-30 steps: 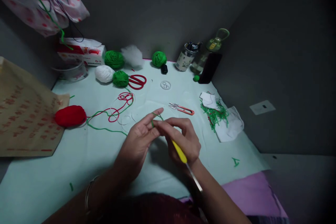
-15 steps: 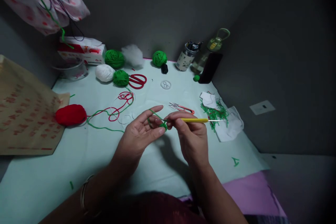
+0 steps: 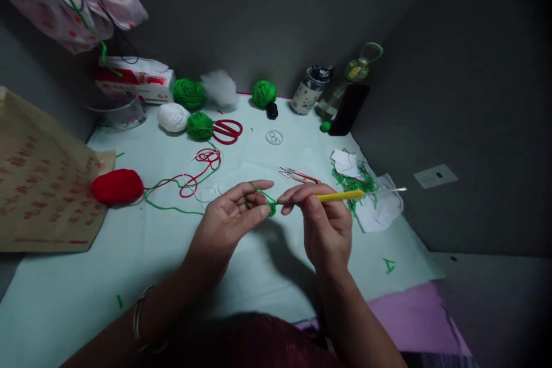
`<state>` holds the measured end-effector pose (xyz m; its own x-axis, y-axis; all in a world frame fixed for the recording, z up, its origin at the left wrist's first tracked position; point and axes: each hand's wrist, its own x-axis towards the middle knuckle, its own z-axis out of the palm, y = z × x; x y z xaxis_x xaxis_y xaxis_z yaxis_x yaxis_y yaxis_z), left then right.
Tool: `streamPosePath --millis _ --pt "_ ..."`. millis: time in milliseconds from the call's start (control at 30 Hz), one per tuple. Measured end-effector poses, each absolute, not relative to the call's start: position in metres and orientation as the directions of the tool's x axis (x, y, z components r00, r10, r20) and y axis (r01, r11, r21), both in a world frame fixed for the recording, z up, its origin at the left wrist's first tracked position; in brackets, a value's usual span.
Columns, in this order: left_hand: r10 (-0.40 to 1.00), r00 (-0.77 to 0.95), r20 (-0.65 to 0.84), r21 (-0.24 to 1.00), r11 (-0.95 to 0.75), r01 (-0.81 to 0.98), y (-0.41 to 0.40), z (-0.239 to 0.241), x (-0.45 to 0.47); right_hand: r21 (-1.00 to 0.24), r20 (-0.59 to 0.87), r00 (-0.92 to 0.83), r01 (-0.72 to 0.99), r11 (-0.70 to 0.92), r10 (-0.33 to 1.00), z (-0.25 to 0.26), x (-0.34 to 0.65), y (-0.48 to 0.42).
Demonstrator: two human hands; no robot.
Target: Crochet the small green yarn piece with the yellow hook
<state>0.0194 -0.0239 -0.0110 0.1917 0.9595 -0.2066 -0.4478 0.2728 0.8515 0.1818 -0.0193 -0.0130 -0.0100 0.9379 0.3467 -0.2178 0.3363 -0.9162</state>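
My left hand is above the pale table, palm up, with green yarn looped over the forefinger and a small green crocheted piece pinched at the fingertips. My right hand pinches a yellow-handled crochet hook that points left into that piece, its metal end sticking out to the right. The green strand trails left across the table to a tangle of red and green yarn.
A red yarn ball lies left beside a brown paper sheet. White and green yarn balls, red scissors and a tissue box sit at the back. Thread snips, green scraps, a jar and a bottle stand right.
My right hand swung the hook from pointing down toward me to lying level, handle out to the right. Both hands stayed close together over the green piece.
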Motion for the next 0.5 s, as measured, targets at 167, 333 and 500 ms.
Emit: streamPosePath --millis 167,333,500 --pt "0.968 0.140 -0.207 0.870 0.248 -0.427 -0.024 -0.008 0.020 -0.885 0.463 -0.013 -0.071 0.461 0.886 -0.011 0.181 -0.023" --pt "0.977 0.115 -0.179 0.906 0.210 -0.369 -0.024 -0.008 0.021 -0.825 0.551 -0.070 0.102 0.555 0.832 -0.007 0.183 -0.028" --pt "0.993 0.011 -0.118 0.960 0.117 -0.255 -0.028 -0.010 0.025 -0.613 0.682 -0.233 0.335 0.716 0.693 -0.005 0.183 -0.031"
